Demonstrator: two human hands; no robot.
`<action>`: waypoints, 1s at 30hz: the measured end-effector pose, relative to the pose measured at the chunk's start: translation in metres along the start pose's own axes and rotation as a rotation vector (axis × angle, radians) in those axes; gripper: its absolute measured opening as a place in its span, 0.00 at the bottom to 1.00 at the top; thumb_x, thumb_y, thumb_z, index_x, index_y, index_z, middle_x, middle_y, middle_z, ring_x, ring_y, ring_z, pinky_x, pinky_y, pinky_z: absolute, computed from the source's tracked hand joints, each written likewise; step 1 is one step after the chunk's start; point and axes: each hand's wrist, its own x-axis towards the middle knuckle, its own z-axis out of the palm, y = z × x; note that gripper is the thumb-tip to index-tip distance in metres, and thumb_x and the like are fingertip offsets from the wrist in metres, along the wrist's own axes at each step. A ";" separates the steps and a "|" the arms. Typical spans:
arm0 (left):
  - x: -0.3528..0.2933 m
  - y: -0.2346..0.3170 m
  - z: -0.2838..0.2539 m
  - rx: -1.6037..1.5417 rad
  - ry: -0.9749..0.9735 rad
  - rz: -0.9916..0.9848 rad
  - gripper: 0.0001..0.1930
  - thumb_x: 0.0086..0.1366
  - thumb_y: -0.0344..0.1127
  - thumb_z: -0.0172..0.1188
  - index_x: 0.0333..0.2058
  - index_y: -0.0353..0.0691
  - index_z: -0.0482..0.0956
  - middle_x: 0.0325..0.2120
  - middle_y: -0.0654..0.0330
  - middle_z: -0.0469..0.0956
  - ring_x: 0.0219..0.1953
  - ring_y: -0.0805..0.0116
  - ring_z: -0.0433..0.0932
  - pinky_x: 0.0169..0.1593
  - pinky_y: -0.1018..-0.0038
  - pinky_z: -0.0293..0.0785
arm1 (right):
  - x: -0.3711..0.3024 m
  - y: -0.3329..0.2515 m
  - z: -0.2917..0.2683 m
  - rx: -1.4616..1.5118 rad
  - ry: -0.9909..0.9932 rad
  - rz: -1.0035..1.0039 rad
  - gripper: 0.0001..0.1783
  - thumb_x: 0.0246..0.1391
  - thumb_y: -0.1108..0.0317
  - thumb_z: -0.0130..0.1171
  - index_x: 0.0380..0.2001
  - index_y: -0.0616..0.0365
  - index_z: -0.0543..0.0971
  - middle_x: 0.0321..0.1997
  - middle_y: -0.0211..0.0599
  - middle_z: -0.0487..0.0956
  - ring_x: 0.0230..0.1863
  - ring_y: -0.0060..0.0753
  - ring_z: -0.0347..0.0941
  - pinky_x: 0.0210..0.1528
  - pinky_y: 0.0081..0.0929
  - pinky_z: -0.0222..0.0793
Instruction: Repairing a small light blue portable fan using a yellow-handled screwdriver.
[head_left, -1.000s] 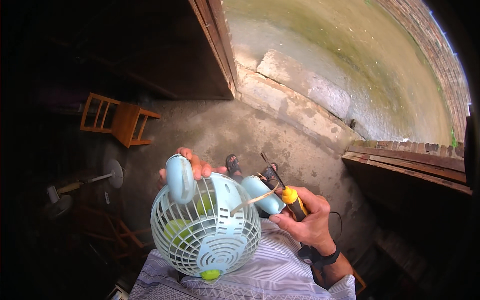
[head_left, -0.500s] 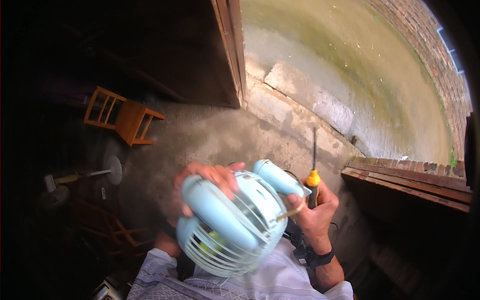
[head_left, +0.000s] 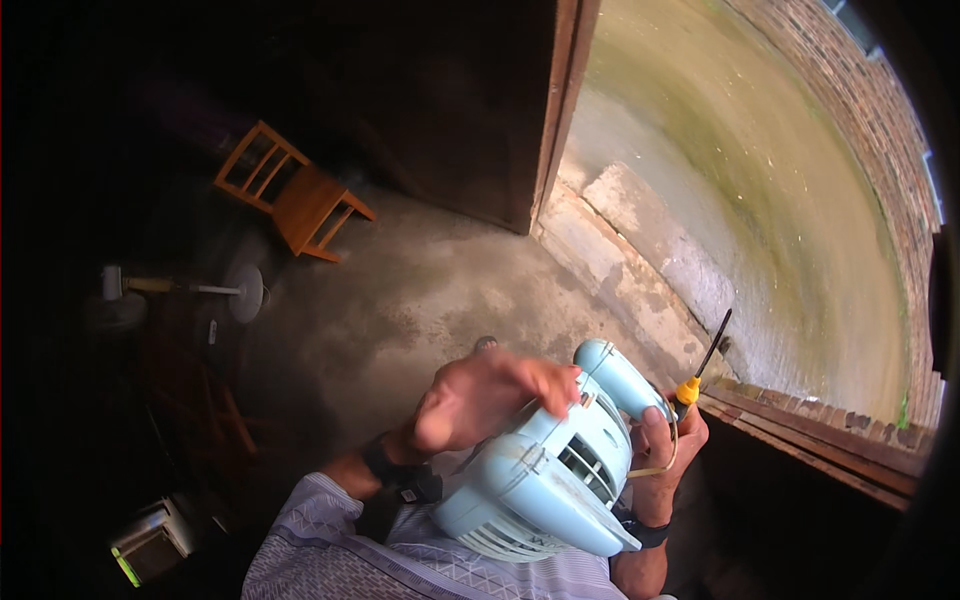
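A light blue fan (head_left: 545, 480) with a slatted grille and a rounded arm is tilted against my lap. My right hand (head_left: 675, 450) wraps round a screwdriver (head_left: 688, 390) with a yellow-collared handle and a dark shaft pointing up and away. That hand's thumb also presses on the fan's rounded arm (head_left: 622, 380), and a tan cord (head_left: 660, 468) loops beside it. Slightly blurred, my left hand (head_left: 495, 400) is at the fan's upper edge, fingers stretched over it and thumb apart. Whether its fingertips touch the housing is hard to see.
A wooden chair (head_left: 305, 205) stands on the concrete floor at far left. Nearer lies a white stand with a round base (head_left: 247, 293). A dark door (head_left: 545, 150) and a raised doorway sill (head_left: 620, 260) lead to wet ground outside. A boxy object (head_left: 155, 540) sits at lower left.
The fan has turned, its slatted front now facing downward. My left hand has come off its side to the upper edge. The screwdriver has moved right and leans more; the view has shifted.
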 end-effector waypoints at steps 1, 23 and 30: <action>-0.002 -0.005 -0.003 -0.208 0.088 0.003 0.45 0.60 0.67 0.71 0.60 0.32 0.73 0.57 0.45 0.78 0.66 0.52 0.71 0.76 0.47 0.52 | 0.000 -0.001 0.000 0.014 -0.009 -0.001 0.27 0.52 0.50 0.76 0.36 0.64 0.79 0.25 0.26 0.78 0.25 0.16 0.71 0.29 0.18 0.66; 0.018 0.040 -0.036 0.103 0.298 -0.828 0.39 0.59 0.54 0.68 0.62 0.34 0.71 0.55 0.50 0.79 0.56 0.64 0.79 0.64 0.67 0.73 | 0.013 -0.058 0.059 -0.283 -0.257 -0.332 0.17 0.43 0.67 0.81 0.31 0.62 0.82 0.19 0.21 0.75 0.20 0.11 0.69 0.23 0.16 0.62; 0.011 0.037 -0.047 0.141 0.215 -0.664 0.29 0.67 0.48 0.67 0.59 0.33 0.75 0.49 0.56 0.81 0.52 0.70 0.80 0.59 0.71 0.75 | 0.008 -0.067 0.057 -0.319 -0.262 -0.269 0.19 0.37 0.62 0.81 0.30 0.61 0.84 0.20 0.26 0.78 0.22 0.18 0.71 0.27 0.20 0.65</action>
